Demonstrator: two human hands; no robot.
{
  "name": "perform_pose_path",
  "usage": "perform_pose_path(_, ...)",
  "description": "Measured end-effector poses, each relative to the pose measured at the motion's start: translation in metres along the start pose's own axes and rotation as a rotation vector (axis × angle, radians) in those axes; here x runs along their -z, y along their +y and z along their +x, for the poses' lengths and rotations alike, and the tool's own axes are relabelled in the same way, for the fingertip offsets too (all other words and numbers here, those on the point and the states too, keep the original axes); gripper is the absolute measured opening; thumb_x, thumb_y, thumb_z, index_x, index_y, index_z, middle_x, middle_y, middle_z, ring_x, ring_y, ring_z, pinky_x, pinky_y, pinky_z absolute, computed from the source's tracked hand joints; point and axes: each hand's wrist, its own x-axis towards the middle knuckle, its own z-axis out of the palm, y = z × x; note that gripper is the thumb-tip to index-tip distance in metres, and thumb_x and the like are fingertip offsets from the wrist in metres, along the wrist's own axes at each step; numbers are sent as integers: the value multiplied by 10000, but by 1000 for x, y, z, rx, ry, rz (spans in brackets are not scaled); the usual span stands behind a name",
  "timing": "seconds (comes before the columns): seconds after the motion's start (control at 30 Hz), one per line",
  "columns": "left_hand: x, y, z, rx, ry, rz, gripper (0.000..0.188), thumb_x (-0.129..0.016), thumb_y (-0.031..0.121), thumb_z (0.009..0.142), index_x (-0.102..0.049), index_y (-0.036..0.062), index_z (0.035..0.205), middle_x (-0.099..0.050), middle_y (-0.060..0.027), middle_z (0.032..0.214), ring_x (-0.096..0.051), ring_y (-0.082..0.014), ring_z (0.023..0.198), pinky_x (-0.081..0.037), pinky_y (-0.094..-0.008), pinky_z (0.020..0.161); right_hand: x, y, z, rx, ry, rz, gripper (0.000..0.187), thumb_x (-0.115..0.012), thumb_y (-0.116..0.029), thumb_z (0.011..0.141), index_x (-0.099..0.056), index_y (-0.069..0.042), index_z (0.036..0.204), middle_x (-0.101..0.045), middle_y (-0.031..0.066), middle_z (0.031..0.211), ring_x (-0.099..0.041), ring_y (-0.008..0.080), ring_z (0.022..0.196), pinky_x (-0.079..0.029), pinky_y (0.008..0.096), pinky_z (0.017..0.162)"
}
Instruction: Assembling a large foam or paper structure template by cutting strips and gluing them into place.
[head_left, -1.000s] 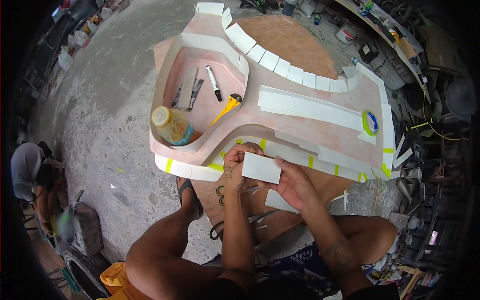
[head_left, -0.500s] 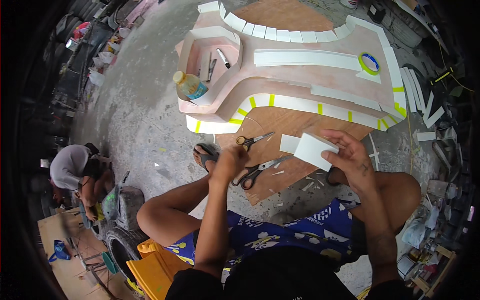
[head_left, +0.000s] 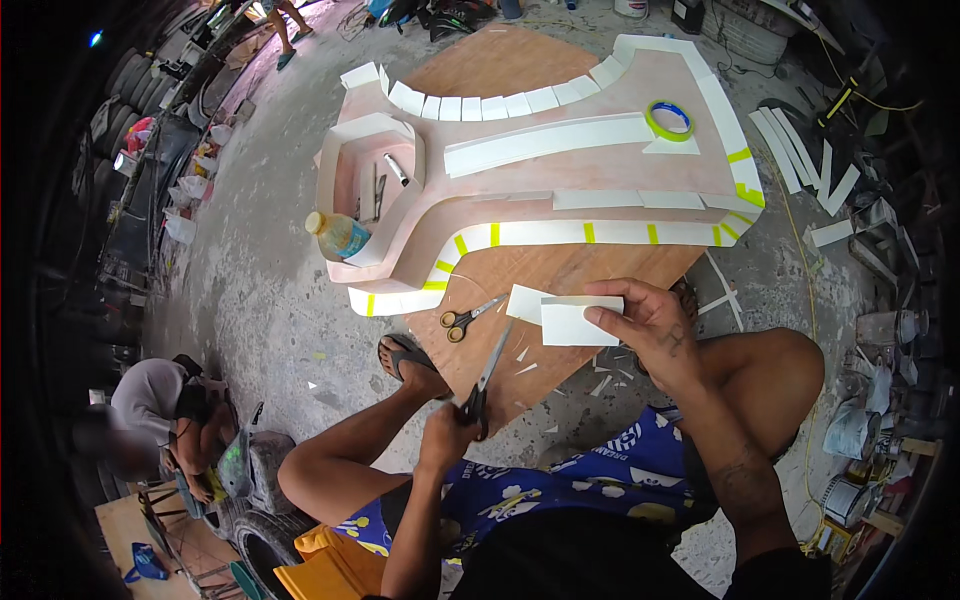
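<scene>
The left hand (head_left: 447,438) is closed around the black handles of the large scissors (head_left: 489,374), whose long axis runs from this hand away from the body, leaning a little to the right. The right hand (head_left: 655,335) pinches a white card (head_left: 578,328) at its right end, with the thumb on the face; the card's longer side goes left to right. So the card lies ahead and to the right of the left hand, well apart from it, and its free end is near the scissors' tip. Just behind the card shows another white piece (head_left: 524,303), above the wooden board (head_left: 560,268); whether the tip touches this piece, I cannot tell.
</scene>
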Motion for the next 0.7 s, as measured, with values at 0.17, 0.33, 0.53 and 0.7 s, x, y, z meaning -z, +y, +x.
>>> perform_pose_path(0.17, 10, 5, -48, 81, -122, -438, 228, -714, 86, 810, -533, -26, 892, -652, -91, 713, -636, -180, 642, -503, -299, 587, -5, -1, 6, -72, -7, 23, 271, -657, 5, 870, -621, 32, 1138, -663, 78, 1012, -632, 119, 899, -524, 243, 811)
perform_pose_path(0.33, 5, 36, -55, -121, -254, -611, 371, -669, 21, 839, -426, -6, 1118, -599, -179, 1136, -581, -238, 1103, -476, -369, 952, -12, 3, 7, -29, 30, -10, 243, -657, -35, 886, -640, 15, 1123, -664, 59, 970, -622, 93, 867, -523, 225, 760)
perform_pose_path(0.53, 2, 80, -43, -265, -324, -629, 424, -692, 71, 805, -414, 2, 1116, -601, -149, 941, -610, -206, 842, -495, -347, 789, -18, 6, 9, -11, 12, -45, 250, -655, -61, 895, -630, 9, 1133, -664, 51, 963, -616, 72, 840, -515, 216, 711)
perform_pose_path(0.7, 5, 95, -29, -265, -394, -577, 374, -682, 99, 864, -402, -4, 1089, -604, -213, 1193, -650, -263, 1046, -522, -363, 893, -18, 18, 8, -56, -8, -59, 277, -659, -49, 886, -607, 7, 1152, -662, 52, 982, -618, 74, 830, -508, 212, 703)
